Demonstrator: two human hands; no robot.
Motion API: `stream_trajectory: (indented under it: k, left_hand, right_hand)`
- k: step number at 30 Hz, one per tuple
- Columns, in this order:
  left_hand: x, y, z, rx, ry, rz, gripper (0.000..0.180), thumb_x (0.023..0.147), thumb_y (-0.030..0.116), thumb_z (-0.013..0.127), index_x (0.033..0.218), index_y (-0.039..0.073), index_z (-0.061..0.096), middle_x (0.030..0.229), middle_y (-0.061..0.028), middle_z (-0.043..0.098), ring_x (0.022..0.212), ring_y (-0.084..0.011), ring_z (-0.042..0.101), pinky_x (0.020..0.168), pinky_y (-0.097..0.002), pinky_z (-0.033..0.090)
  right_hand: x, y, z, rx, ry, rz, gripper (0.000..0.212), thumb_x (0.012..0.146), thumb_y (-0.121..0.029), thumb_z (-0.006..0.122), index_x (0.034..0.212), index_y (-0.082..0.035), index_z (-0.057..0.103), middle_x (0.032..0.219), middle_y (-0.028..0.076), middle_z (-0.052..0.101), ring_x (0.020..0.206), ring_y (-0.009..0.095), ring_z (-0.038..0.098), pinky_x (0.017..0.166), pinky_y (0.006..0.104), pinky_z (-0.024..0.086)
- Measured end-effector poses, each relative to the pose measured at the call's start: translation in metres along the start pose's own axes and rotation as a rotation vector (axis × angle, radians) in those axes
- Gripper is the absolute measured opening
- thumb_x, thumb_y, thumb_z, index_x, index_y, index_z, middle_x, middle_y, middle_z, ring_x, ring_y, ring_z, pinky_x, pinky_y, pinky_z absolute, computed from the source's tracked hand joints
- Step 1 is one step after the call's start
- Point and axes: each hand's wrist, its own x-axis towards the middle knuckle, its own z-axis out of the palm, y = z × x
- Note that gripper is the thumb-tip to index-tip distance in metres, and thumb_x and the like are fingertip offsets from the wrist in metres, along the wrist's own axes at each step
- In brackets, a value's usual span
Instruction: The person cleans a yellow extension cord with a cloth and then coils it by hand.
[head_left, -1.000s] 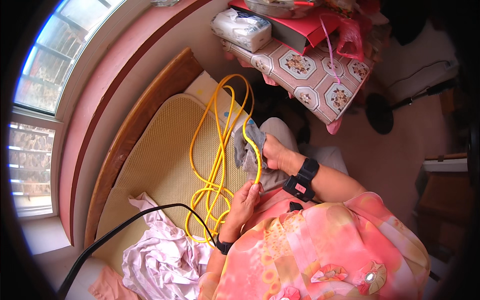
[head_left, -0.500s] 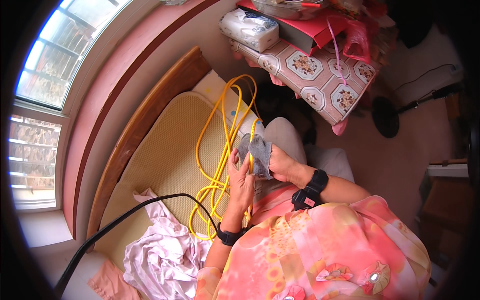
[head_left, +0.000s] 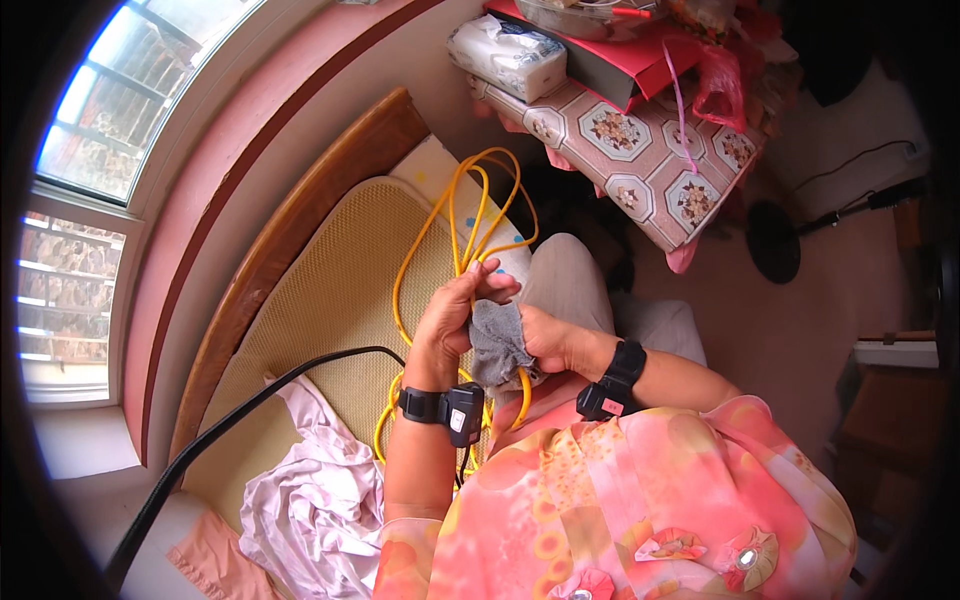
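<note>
Fingers (head_left: 533,330) gripping grey cloth (head_left: 496,342), yellow cable (head_left: 525,392) looped, black cord (head_left: 200,442) crossing mat (head_left: 320,265)

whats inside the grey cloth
A yellow cable comes out at the lower edge of the grey cloth, gripped by the right hand; anything inside is covered and cannot be seen.

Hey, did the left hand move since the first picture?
Yes. The left hand has moved forward, up the picture, nearer to the upper end of the wooden board by the wall.
</note>
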Motion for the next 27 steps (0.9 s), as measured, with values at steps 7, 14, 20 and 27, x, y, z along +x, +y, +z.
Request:
stream_trajectory:
  k: [7, 14, 20, 27]
  left_hand:
    - [0.038, 0.004, -0.057, -0.434, 0.049, 0.118, 0.02, 0.094, 0.023, 0.036, 0.082, 0.009, 0.044, 0.051, 0.0049, 0.028, 0.041, -0.0069, 0.025, 0.043, -0.0234, 0.03]
    - [0.065, 0.014, -0.075, -0.498, 0.291, 0.16, 0.021, 0.093, 0.018, 0.033, 0.076, 0.009, 0.04, 0.047, 0.006, 0.023, 0.035, -0.006, 0.02, 0.034, -0.0197, 0.023]
    - [0.069, 0.023, -0.109, -0.6, 0.479, 0.187, 0.019, 0.091, 0.016, 0.032, 0.075, 0.008, 0.039, 0.048, 0.0048, 0.022, 0.036, -0.006, 0.018, 0.034, -0.0196, 0.02]
    - [0.036, 0.03, -0.088, -0.715, 0.227, 0.287, 0.032, 0.094, 0.029, 0.028, 0.086, 0.003, 0.047, 0.058, 0.0003, 0.038, 0.046, -0.0097, 0.033, 0.043, -0.0223, 0.034]
  right_hand:
    - [0.016, 0.009, 0.004, -0.078, 0.106, 0.04, 0.017, 0.088, -0.015, 0.042, 0.079, -0.007, 0.054, 0.072, -0.001, 0.055, 0.06, 0.008, 0.05, 0.052, 0.026, 0.043]
    - [0.001, 0.008, 0.008, -0.241, 0.061, 0.121, 0.021, 0.091, -0.017, 0.039, 0.091, -0.007, 0.057, 0.078, 0.0, 0.059, 0.064, 0.01, 0.055, 0.054, 0.0245, 0.046]
    - [-0.027, 0.03, -0.002, -0.241, -0.047, 0.152, 0.015, 0.087, -0.011, 0.043, 0.087, -0.004, 0.056, 0.075, 0.001, 0.056, 0.062, 0.01, 0.052, 0.055, 0.025, 0.045]
    - [-0.033, 0.009, 0.007, -0.101, -0.058, 0.285, 0.016, 0.087, -0.017, 0.049, 0.08, -0.004, 0.055, 0.07, 0.004, 0.056, 0.058, 0.013, 0.053, 0.053, 0.0257, 0.046]
